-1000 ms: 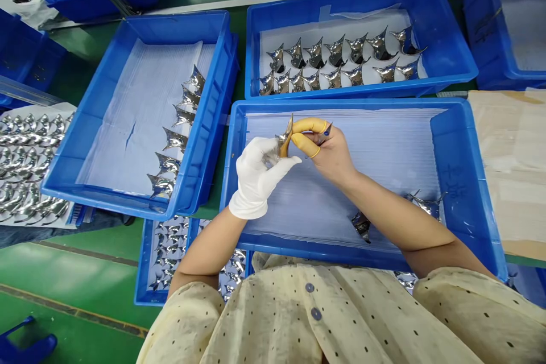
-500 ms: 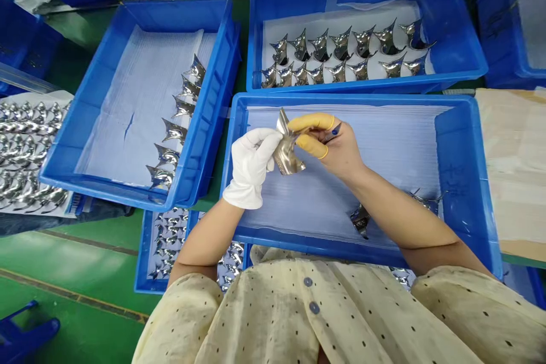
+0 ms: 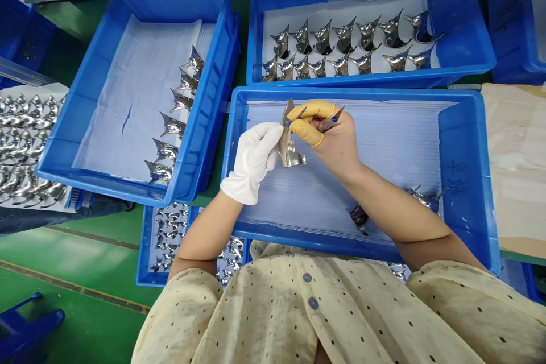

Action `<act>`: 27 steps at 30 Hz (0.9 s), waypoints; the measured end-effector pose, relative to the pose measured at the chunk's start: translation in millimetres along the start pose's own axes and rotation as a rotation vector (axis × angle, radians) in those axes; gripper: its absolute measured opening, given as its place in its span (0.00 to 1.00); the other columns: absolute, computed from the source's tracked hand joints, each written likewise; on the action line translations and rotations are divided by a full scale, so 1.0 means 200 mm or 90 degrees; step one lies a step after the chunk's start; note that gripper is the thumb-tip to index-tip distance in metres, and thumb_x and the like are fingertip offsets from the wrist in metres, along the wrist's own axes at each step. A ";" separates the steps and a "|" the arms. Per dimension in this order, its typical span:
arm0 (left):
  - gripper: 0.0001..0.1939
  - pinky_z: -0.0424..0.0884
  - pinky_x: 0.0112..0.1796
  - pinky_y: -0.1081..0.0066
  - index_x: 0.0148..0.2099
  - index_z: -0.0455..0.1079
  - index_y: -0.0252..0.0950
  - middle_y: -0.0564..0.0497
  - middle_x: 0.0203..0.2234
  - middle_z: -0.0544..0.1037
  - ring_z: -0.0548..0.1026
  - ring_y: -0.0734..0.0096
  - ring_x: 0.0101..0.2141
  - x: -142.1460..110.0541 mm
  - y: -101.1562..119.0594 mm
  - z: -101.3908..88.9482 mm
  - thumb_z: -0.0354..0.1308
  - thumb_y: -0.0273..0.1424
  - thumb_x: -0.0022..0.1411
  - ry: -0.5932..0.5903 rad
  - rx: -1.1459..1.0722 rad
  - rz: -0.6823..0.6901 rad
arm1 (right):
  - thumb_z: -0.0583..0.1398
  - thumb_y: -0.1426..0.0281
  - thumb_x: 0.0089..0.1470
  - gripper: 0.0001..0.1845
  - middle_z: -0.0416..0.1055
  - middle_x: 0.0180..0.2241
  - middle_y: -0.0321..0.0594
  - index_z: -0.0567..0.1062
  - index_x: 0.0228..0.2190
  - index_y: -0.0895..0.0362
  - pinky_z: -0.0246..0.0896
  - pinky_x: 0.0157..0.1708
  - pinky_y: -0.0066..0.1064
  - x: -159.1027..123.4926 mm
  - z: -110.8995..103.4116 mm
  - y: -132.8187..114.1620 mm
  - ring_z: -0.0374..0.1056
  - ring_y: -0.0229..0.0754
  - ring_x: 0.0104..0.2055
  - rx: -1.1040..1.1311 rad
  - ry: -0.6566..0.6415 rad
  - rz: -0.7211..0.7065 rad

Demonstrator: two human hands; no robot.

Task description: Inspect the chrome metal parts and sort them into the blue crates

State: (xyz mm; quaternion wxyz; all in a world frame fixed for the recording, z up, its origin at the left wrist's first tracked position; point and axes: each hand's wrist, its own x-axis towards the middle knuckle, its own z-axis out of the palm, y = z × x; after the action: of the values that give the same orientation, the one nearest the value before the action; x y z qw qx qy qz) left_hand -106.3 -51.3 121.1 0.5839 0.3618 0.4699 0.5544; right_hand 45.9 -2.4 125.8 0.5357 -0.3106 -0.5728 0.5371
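My left hand (image 3: 255,160) wears a white glove and grips a shiny curved metal part (image 3: 289,148) from the left. My right hand (image 3: 330,137), with yellow finger cots on thumb and forefinger, pinches the top of the same part and also holds a small blue-tipped tool (image 3: 331,121). Both hands hover over the near blue bin (image 3: 469,182), which is lined with white foam sheet. Two or three more shiny parts (image 3: 426,198) lie in that bin, partly hidden by my right forearm.
A blue bin at the left (image 3: 128,91) holds a column of parts along its right side. The far bin (image 3: 460,28) holds two rows of parts. More parts lie on a sheet at far left (image 3: 25,142) and in a lower bin (image 3: 170,239). Cardboard (image 3: 516,153) lies right.
The metal part has been turned in my hands, from edge-on to showing its broad curved face. Both hands stayed over the near bin, and the view shifted slightly.
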 end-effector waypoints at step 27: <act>0.13 0.74 0.27 0.84 0.48 0.78 0.33 0.51 0.34 0.78 0.72 0.84 0.24 0.07 0.07 -0.01 0.55 0.35 0.76 0.104 -0.330 -0.149 | 0.65 0.71 0.58 0.08 0.81 0.34 0.41 0.84 0.34 0.63 0.70 0.46 0.37 1.01 -0.18 0.21 0.76 0.44 0.39 -0.461 -0.040 -0.003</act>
State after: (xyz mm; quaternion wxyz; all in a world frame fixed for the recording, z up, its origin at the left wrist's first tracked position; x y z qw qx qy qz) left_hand -113.3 -35.2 130.6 0.6769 0.0983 0.3970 0.6120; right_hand 23.3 205.5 137.2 0.3743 -0.4622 -0.7427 0.3076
